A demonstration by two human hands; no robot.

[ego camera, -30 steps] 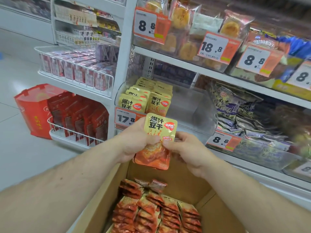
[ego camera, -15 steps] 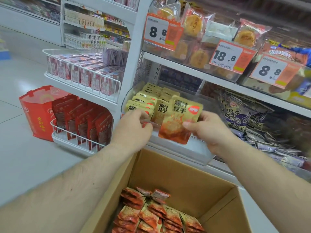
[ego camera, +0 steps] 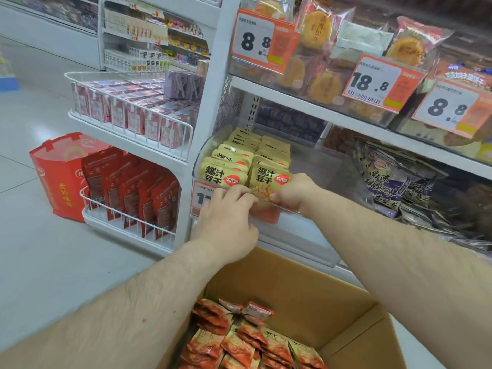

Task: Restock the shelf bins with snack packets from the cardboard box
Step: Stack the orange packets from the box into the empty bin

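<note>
seating a yellow-topped snack packet [ego camera: 270,182] at the front of the right-hand row in the clear shelf bin [ego camera: 314,171], the person is working with both hands at the bin's front lip. the right hand [ego camera: 296,194] is pinching the packet's right edge, fingers curled round it, so the packet is lying at nine o'clock from those fingers with its long axis upright. the left hand [ego camera: 229,222] is nearer the camera, its curled fingertips touching the packet's lower left corner at one o'clock from its knuckles; whether they are truly gripping is hard to say. the packet's lower half is blurring behind the bin's clear front. the cardboard box [ego camera: 306,296] is sitting at six o'clock, more packets [ego camera: 247,339] inside, its near edge cut off.
</note>
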